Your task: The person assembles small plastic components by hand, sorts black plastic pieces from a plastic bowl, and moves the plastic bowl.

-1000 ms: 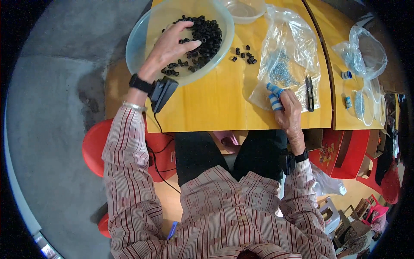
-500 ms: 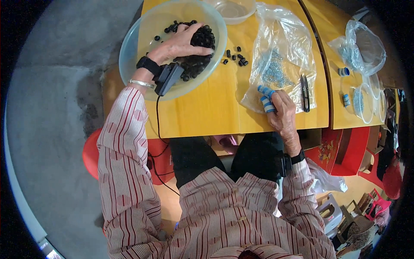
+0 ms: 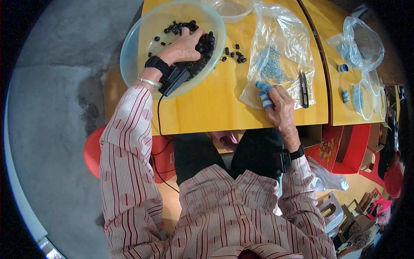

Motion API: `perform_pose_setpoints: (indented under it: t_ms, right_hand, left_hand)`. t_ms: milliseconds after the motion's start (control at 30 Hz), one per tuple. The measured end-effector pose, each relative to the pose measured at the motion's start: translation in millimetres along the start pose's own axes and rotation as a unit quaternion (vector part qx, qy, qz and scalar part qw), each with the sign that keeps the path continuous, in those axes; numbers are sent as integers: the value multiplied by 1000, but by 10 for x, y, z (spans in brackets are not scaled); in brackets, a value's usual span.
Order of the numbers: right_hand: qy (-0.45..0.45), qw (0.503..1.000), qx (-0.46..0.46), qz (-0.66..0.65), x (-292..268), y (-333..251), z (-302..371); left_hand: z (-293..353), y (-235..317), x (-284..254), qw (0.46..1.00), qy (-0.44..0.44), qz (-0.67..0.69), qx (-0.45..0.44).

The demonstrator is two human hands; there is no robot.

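Across the upper half of the frame we see the yellow wooden table (image 3: 207,108), the largest thing in view, with our striped sleeves coming up to it from the lower edge. At its upper left corner sits the wide clear plastic bowl (image 3: 133,52), holding a heap of small black round parts (image 3: 200,54). A second ago the bowl lay further right and our left hand only hovered at the edge of the heap; now the bowl is nearer the corner and the left hand (image 3: 183,45) is plunged into the parts, palm down, fingers curled over them as if gathering a scoop. How many it has caught we cannot tell, since the palm hides them. We judge the scooping to be only starting.

Right of centre lies the crumpled clear bag (image 3: 276,56) of tiny grey-blue pieces. Our right hand (image 3: 280,108) rests on its lower edge just as before, fingers loosely bent and holding nothing, two fingertips wrapped in blue-and-white tape (image 3: 264,93). Just beside that hand lies a pair of small black snips (image 3: 304,88). Between bowl and bag a few loose black parts (image 3: 235,54) are scattered on the wood. At the top edge a small clear dish (image 3: 230,8) peeks in.
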State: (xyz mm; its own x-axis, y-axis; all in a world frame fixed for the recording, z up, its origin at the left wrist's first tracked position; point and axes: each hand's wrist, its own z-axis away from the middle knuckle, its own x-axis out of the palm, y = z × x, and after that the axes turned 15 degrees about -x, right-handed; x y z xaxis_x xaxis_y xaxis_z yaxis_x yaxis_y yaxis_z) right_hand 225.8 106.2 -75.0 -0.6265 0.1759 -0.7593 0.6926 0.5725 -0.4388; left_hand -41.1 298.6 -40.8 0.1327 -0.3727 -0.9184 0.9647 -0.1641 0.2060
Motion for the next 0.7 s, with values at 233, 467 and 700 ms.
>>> perform_pose_setpoints:
  t_ms: [233,467,700]
  right_hand:
    - [16,1000,-13,-10,18,-51,-42]
    - [6,1000,-9,17,14,-29,-2]
    - [1,998,-53,36,11,-35,-21]
  left_hand:
    - [53,-117,-35,998,-26,57,22]
    - [182,18,-115,980,-117,155,-32]
    - [169,-105,-55,965,-109,237,-32]
